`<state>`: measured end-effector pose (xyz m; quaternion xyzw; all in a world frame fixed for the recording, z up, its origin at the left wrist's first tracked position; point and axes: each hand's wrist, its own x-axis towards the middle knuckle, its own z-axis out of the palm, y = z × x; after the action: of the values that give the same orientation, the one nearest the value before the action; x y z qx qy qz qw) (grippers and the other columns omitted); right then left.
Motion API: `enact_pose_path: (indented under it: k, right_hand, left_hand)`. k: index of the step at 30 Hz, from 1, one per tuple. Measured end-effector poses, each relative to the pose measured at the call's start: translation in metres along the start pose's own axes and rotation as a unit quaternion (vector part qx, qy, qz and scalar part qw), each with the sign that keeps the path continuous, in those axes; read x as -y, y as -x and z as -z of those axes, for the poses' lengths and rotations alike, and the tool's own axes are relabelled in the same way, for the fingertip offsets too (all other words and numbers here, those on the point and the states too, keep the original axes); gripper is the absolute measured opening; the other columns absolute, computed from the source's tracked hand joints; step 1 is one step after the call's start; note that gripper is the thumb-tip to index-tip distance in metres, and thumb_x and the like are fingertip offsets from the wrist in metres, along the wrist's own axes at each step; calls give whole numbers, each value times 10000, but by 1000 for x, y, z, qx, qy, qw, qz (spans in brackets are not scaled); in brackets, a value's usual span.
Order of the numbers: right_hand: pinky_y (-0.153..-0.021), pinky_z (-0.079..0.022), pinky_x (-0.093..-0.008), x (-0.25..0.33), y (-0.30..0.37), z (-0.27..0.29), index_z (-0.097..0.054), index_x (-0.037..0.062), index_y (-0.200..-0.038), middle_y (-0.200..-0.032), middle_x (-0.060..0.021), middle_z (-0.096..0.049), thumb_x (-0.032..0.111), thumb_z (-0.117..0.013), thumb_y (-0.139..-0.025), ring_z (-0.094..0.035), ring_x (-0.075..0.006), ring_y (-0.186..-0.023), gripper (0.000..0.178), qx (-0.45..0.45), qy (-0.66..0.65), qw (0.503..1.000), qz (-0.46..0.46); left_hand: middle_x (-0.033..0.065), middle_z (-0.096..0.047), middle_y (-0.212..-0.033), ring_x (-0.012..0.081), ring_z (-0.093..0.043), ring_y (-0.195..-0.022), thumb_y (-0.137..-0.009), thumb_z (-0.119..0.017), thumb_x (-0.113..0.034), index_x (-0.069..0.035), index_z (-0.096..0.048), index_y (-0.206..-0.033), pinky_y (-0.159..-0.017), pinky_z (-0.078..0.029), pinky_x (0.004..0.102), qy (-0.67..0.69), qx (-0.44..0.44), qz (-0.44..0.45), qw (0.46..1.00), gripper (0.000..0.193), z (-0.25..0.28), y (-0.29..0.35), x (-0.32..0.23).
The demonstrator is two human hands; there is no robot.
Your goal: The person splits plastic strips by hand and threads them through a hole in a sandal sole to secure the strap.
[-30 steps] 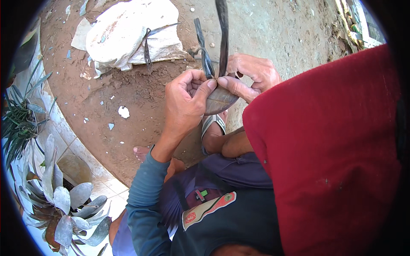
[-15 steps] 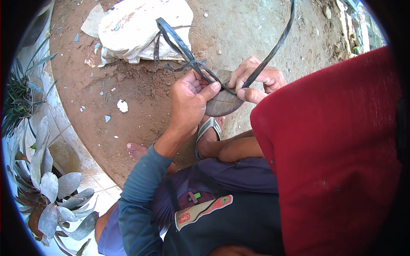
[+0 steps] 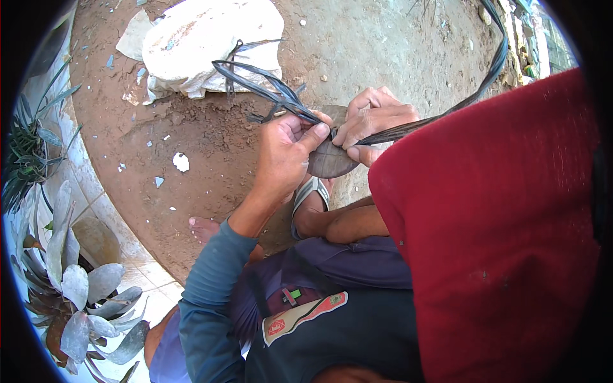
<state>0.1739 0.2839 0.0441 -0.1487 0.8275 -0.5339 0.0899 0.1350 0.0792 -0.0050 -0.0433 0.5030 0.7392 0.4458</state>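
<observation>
Both hands work at a black plastic-looking strap over a round, flat brown disc that has crossing lines on its face. My left hand is closed, with thumb and fingers pinching the looped, knotted end of the black strap. Close beside it, my right hand is closed, its thumb and fingertips pressing the same strap at the disc's middle. From there the long part of the strap runs right and curves up to the top edge. Fingers hide the point where strap and disc meet.
A filled white sack lies on the dirt ground ahead. Red cloth covers the right side and hides my right forearm. Below the disc is a sandalled foot. Grey-leaved plants stand by a tiled edge on the left.
The strap's loop has tipped down to the left. Its long part has swung right and lower. My right hand's fingers have curled closer to the left hand, which stays nearly in place.
</observation>
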Motion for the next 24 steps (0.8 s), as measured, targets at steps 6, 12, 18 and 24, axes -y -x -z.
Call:
enact_pose_path:
  k: [6,12,18,24]
  right_hand:
    - [-841,-464,-374,16,-5,0,-706,69,-766,-890,-57,-695,120,-754,-722,-603,-225,-905,83,-21,21,999,-38]
    - [-812,-477,-331,19,3,9,-691,44,-751,-967,-81,-640,94,-767,-701,-608,-173,-896,103,-91,-38,982,-159]
    - [-770,-479,-310,15,-13,16,-628,22,-718,-893,-50,-625,7,-751,-694,-606,-139,-801,126,-105,-33,974,-199]
    - [-729,-493,-273,-14,-28,29,-656,22,-800,-838,-20,-667,19,-761,-742,-598,-104,-758,120,-13,7,963,-269]
  left_hand:
    - [34,-671,-1000,101,-600,-921,-914,-661,-23,-5,-675,-1047,-869,-461,257,46,-25,-41,998,135,-1,2,13]
    - [30,-663,-1010,106,-596,-939,-911,-650,11,-19,-673,-1006,-872,-458,259,75,-29,-75,994,101,-9,2,18]
    - [76,-680,-979,131,-622,-917,-884,-650,79,24,-681,-932,-849,-497,284,100,-68,-162,979,79,-14,0,36]
    - [79,-668,-986,146,-619,-925,-879,-624,124,6,-658,-943,-867,-481,278,66,-45,-202,976,139,-11,3,37]
